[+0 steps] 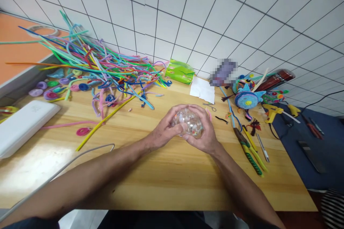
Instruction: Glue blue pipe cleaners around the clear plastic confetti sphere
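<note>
Between my two hands is a clear, shiny ball (191, 121) with small coloured bits showing in or through it. My left hand (169, 125) wraps round its left side, thumb lying across the front. My right hand (204, 130) curls round the right side, with its thumb low on the ball. The fingertips meet near the top. Beyond the hands lie small scissors (209, 107), partly hidden by the right hand, and a white sheet of paper (202, 90).
A heap of coloured pipe cleaners (107, 61) spreads over the back left, with coiled pieces nearby. At left stands a white box-like device (29, 125). Pliers (248, 152), a knife-like pen tool (262, 147), a yellow glue gun (272, 112) and a blue craft figure (247, 98) lie right.
</note>
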Motion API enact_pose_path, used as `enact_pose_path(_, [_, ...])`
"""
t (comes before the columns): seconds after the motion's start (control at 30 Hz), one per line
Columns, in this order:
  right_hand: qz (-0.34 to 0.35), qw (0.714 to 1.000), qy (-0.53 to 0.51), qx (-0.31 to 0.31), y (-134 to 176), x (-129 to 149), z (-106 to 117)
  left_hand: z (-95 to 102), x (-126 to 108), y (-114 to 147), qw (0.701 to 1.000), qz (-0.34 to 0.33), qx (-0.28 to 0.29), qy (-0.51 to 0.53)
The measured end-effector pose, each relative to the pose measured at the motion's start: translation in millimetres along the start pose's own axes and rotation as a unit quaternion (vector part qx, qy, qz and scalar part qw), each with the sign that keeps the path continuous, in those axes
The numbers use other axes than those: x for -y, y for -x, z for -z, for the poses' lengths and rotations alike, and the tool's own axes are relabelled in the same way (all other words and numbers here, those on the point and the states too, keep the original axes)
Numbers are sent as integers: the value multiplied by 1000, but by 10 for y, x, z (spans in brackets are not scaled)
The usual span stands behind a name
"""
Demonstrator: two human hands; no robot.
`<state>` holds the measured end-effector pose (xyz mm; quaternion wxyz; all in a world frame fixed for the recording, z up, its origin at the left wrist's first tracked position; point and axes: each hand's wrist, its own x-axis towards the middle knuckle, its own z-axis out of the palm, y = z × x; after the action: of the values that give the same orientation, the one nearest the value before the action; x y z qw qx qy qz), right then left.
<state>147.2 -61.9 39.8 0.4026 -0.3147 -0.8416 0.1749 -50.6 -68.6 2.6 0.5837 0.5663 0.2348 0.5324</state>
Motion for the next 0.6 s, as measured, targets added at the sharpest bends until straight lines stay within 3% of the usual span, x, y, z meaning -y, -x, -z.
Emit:
enact_pose_path(0.4, [-14,1000,13,-17,51,-15,-42,19,12,16,999,-32,-3,-25])
enact_pose_path(0.6, [-15,999,27,16,21,-40,1,12,2,29,999,-11,-5,-53])
